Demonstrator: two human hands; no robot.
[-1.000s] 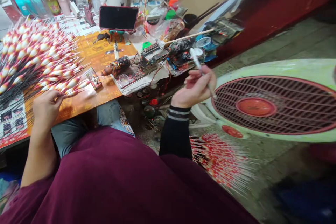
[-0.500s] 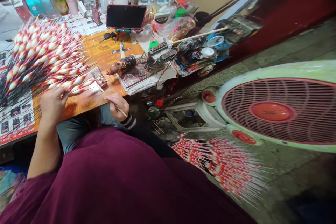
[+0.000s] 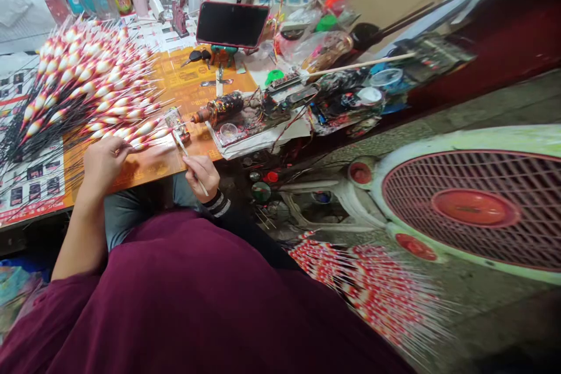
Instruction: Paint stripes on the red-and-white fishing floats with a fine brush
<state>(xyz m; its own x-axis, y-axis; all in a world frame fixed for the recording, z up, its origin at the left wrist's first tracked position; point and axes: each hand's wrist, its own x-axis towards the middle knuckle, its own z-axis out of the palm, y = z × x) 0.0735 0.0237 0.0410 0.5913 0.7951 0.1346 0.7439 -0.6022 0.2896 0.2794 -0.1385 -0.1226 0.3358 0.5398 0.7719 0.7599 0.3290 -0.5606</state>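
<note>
My left hand (image 3: 104, 162) pinches the dark thin end of a red, yellow and white float (image 3: 142, 143) at the table's front edge. Its far tip points right, toward the small tray and the brush tip. Between the fingers of my right hand (image 3: 204, 176) is a thin brush (image 3: 193, 165), tilted up and left, its tip near a small paint-marked tray (image 3: 177, 123). A large heap of similar floats (image 3: 92, 76) lies behind my left hand, their black stems spread left.
A phone (image 3: 232, 24) stands on the orange mat (image 3: 177, 73). Right of it are a paint-spattered motor tool (image 3: 219, 106), a clear cup (image 3: 228, 131) and a long stick (image 3: 363, 64). A fan (image 3: 475, 207) and more floats (image 3: 372, 280) are at the right.
The view has shifted, so the table objects appear farther right. The brush in my right hand is now steeper, and its tip is higher. My left hand still pinches the float.
</note>
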